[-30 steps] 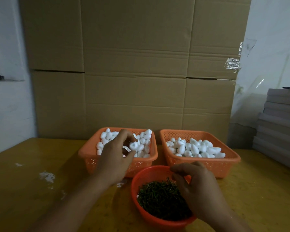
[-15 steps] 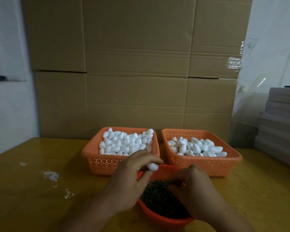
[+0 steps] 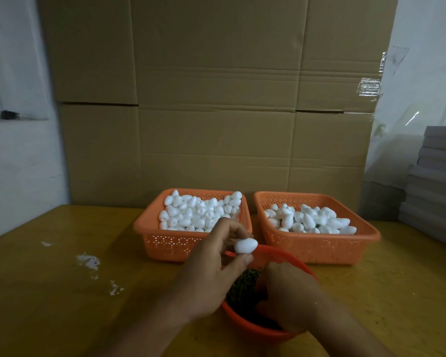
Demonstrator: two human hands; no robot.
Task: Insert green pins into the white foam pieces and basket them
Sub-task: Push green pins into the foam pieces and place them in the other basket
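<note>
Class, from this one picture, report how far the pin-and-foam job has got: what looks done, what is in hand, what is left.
Done: the right basket holds foam pieces, some with dark specks that may be pins. In hand: the left hand pinches one foam piece over the bowl; the right hand reaches into the green pins. Left: that piece shows no pin yet, and the left basket is full.

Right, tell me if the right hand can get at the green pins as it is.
Probably yes: the right hand is already down in the red bowl on the pins, with nothing between them.
</note>
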